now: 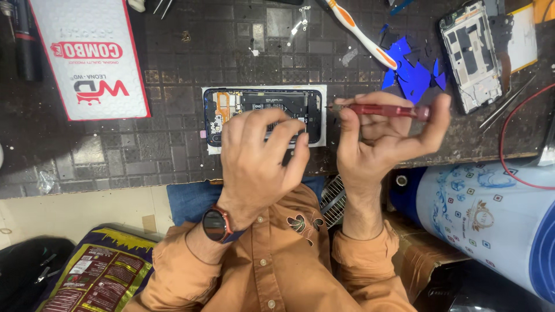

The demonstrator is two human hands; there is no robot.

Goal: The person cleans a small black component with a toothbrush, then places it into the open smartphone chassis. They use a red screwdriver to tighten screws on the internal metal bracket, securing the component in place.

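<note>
Two hands work over an opened phone (263, 110) that lies on a dark gridded mat (173, 69), its long axis running left to right, on a white sheet. The left hand (260, 156) is the nearer one: it covers the middle and lower part of the phone, and its fingers (283, 130), a little apart and bent, rest on the board near the right end; they do not grip anything that can be seen. The right hand (381, 138) is just beside the phone's right edge and is closed around a red screwdriver (384, 110). This tool lies almost level, parallel to the phone's long axis, with its thin tip pointing left toward the phone and close to the upper right corner. The phone has its back removed; an orange flex strip shows at the left end, dark shield plates in the middle, and a blue frame around.
</note>
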